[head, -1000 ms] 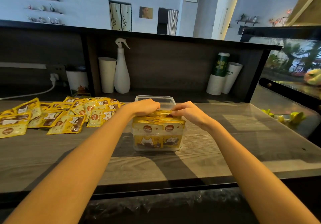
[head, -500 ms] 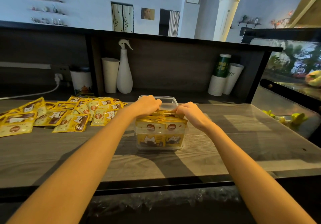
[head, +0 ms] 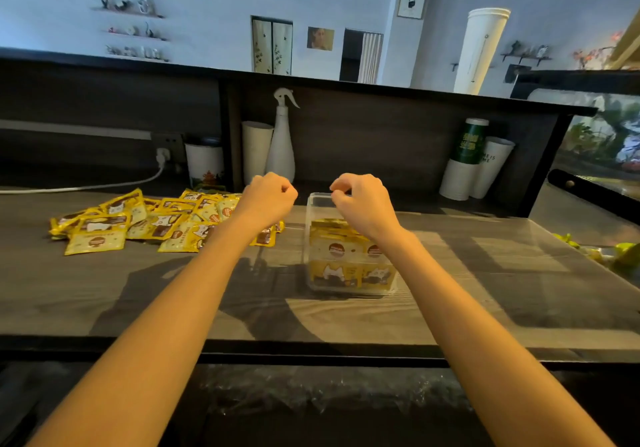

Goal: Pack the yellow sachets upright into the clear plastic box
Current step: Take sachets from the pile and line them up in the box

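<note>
Wooden counter [head: 138, 290], box [head: 317, 211] (sachets [head: 341, 250] upright) beneath right hand [head: 363, 204]

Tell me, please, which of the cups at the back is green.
The green cup sitting atop the white stack at the far right, beside the lettered cup. The other cups are mainly white.

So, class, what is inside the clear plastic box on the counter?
Yellow sachets stand upright in the clear plastic box, two side by side at the front. The right hand covers those behind, so the count is hidden.
</note>
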Motion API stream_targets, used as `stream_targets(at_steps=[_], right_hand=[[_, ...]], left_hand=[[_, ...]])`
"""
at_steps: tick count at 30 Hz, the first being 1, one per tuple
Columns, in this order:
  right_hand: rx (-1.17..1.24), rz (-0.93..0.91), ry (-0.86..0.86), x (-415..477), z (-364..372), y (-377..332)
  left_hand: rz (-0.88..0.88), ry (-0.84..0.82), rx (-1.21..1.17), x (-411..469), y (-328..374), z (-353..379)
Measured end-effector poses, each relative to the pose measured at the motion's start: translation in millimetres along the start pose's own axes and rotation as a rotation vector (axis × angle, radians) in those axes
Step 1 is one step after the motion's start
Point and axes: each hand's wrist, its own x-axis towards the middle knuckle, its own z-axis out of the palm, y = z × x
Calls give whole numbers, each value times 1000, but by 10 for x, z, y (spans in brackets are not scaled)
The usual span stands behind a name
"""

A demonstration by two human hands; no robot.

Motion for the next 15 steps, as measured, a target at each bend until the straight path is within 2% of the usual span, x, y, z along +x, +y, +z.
stream_targets(at_steps=[6, 12, 15], right_hand=[[92, -101, -88, -40, 649, -687], [114, 3, -340, -80, 1363, -845], [53, 66, -454, -60, 1565, -767]], left_hand=[[-172, 98, 82, -263, -694, -346], [-389, 2, 105, -441, -1434, -361], [-455, -72, 42, -442, -1623, -303]])
